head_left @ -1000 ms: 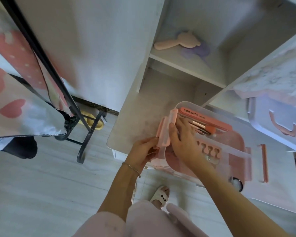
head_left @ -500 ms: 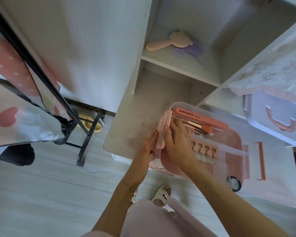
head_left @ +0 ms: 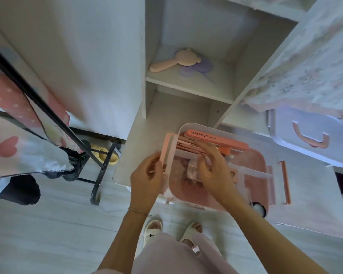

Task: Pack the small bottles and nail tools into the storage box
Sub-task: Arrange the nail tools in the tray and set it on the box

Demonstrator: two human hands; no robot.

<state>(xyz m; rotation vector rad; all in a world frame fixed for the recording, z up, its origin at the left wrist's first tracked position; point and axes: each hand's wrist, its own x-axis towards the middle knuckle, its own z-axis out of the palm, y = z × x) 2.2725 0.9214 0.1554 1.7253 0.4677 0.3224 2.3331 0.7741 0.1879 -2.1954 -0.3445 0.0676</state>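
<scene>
A: Quick one. Where's the storage box [head_left: 216, 194] relative to you?

B: Dead ahead and just below your hands, sitting on the low white shelf board [head_left: 131, 155] of the cabinet, its near end hanging over the edge toward your feet. Long axis runs left to right across your view. The tray inside follows that line too, and so does the orange nail file [head_left: 216, 140] at the far wall.

A: Which hand's closer to the work?

B: Your right hand [head_left: 212, 171]. It's inside the box, over the middle, fingers curled down round a small pale item, probably one of the small bottles [head_left: 193, 172], but it's too blurred to say for sure. Palm faces down, wrist coming in from the near right.

A: And the left?

B: Your left hand [head_left: 147, 177] is outside the box at its left end, touching the pink latch [head_left: 165, 151]. Fingers bent, thumb toward the clip. Looks like a light pinch on the clip or wall, but I can't tell the grip for certain.

A: So the next move?

B: My guess: the drop goes straight down from the right hand, no reach needed. Left just steadies the left end so the overhanging box doesn't tip.

A: Lid?

B: The lid [head_left: 313, 139] is off, lying to the right, well apart from both hands.
</scene>
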